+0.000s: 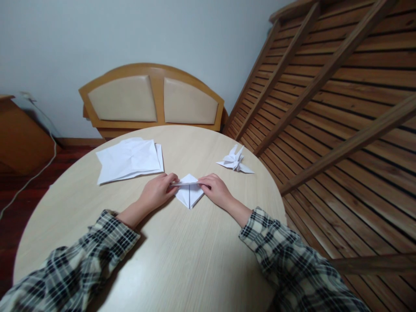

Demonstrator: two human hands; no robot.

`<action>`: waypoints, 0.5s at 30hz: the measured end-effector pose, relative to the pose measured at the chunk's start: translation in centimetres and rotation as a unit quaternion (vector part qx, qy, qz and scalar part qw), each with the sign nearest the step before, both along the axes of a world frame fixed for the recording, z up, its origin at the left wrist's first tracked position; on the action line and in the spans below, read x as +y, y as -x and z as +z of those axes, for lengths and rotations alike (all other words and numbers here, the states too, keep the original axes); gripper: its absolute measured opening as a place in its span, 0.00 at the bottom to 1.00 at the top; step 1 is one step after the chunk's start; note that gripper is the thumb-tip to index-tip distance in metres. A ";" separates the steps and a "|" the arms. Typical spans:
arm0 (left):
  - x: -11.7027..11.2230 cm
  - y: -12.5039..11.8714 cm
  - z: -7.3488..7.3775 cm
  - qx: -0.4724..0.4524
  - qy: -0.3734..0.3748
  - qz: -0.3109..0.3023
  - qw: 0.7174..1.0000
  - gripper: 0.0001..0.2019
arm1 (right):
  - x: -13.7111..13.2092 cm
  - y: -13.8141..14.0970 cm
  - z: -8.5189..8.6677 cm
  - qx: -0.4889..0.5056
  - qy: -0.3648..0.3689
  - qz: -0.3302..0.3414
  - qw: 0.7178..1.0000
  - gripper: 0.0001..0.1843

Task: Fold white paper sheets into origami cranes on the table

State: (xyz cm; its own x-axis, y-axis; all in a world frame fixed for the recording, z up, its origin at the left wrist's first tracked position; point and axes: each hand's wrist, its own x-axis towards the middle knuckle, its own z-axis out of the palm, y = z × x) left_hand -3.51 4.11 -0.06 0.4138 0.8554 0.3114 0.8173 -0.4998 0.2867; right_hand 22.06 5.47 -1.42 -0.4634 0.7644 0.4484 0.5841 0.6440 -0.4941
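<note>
Head view showed both of my hands meeting over one small piece of folded paper [183,196], which rested on the round table [156,264] in front of me. The paper had the shape of a diamond: one point was directed away from me, the other toward my body, and a seam ran down the middle of its near part. A narrow edge crossed it from side to side between my hands.

My left hand [159,190] had its fingers closed together on the left end of this edge, and my right hand [216,189] was clamped on the right end in the same way. I think I held both ends so that the edge would stay straight and neither side would slip. Exactly how each thumb pressed below, I could not tell, because the knuckles covered it.

A pile of white sheets [130,159] lay beyond my left hand, well within reach but apart from the folding place. Beyond my right hand stood a folded paper figure [234,161] with sharp points, near the table's far right edge; probably it was put there so that my arm would not crush it. Both sleeves [300,264] ended above the wrists, which left my fingers uncovered.
</note>
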 end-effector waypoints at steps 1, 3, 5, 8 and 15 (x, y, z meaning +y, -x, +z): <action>0.0 -0.1 0.0 0.002 0.002 0.011 1.000 0.09 | -0.1 0.1 0.1 -0.002 0.002 0.000 1.000 0.12; 0.0 -0.1 0.1 0.009 0.000 0.026 1.000 0.09 | -0.2 0.3 0.2 -0.010 0.005 -0.008 1.000 0.09; 0.0 -0.1 0.1 0.013 -0.004 0.037 0.999 0.10 | -0.2 0.5 0.2 -0.019 0.003 -0.022 1.000 0.10; 0.0 -0.2 0.1 0.006 -0.007 0.046 0.999 0.12 | -0.1 0.6 0.1 -0.018 0.003 -0.041 0.999 0.12; -0.1 -1.2 0.1 -0.062 0.020 0.064 0.996 0.13 | 0.0 1.0 0.0 0.021 0.044 -0.092 0.995 0.18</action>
